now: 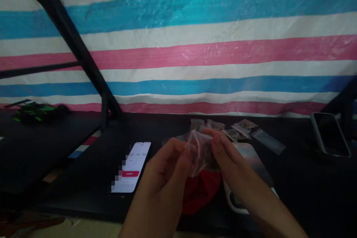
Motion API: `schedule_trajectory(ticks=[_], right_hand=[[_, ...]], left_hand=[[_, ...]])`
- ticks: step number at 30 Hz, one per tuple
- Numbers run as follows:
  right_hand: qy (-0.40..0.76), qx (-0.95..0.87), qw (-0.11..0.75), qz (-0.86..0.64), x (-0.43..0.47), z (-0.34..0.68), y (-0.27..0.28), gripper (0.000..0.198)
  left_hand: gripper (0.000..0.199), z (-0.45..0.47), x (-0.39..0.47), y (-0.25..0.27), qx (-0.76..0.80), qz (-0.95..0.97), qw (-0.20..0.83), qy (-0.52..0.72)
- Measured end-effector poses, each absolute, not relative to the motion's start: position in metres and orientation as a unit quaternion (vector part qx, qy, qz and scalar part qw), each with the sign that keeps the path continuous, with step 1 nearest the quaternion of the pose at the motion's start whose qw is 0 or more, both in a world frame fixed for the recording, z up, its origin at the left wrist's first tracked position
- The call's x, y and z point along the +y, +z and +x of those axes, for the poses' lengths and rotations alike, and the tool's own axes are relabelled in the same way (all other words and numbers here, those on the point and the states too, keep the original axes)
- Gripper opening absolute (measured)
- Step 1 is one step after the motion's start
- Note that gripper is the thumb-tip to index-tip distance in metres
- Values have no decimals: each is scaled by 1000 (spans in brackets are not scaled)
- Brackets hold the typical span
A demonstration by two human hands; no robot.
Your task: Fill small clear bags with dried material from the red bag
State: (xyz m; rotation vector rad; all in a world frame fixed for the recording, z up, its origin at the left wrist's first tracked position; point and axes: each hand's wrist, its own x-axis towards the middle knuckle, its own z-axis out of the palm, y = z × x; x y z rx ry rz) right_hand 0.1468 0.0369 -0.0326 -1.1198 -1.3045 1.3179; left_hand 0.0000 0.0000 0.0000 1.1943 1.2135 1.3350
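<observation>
both hands, left hand [167,163] and right hand [223,152], pinch a small clear bag [199,148] above the dark table [83,163]; its contents are blurred. beneath, a red object [200,191] is partly hidden. a lit phone [132,167] lies left, more small bags [237,128] behind.

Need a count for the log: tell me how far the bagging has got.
Done: several small filled bags lie in a cluster on the black table. In hand: the left hand and right hand pinch one clear bag between them. Left: an apparently empty bag lies beside the cluster.
</observation>
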Motion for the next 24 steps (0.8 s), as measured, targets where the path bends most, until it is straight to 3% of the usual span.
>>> schedule_trajectory(ticks=[3,5,8,11,15,18,24], right_hand=[[662,-450,450,-396,43,144,-45,52],[700,-420,443,-370,47,142,-52,48],[677,-458,422,-391,55,140,-64,42],[595,-534,423,-427,62,144,-75,33],[449,-601,408,-520,63,149,-77,24],[384,-641,359,-560,57,147,-67,23],[371,-681,322,-544,53,123,-66,31]], left_hand=[[32,-9,3,-8,540,507,428,517],[33,-18,6,-17,603,551,336,469],[31,-32,10,-37,680,610,153,377],[34,-43,13,-58,719,619,84,304],[33,-47,21,-68,736,610,157,247],[34,-47,29,-63,725,585,233,280],[38,-48,34,-60,707,564,238,355]])
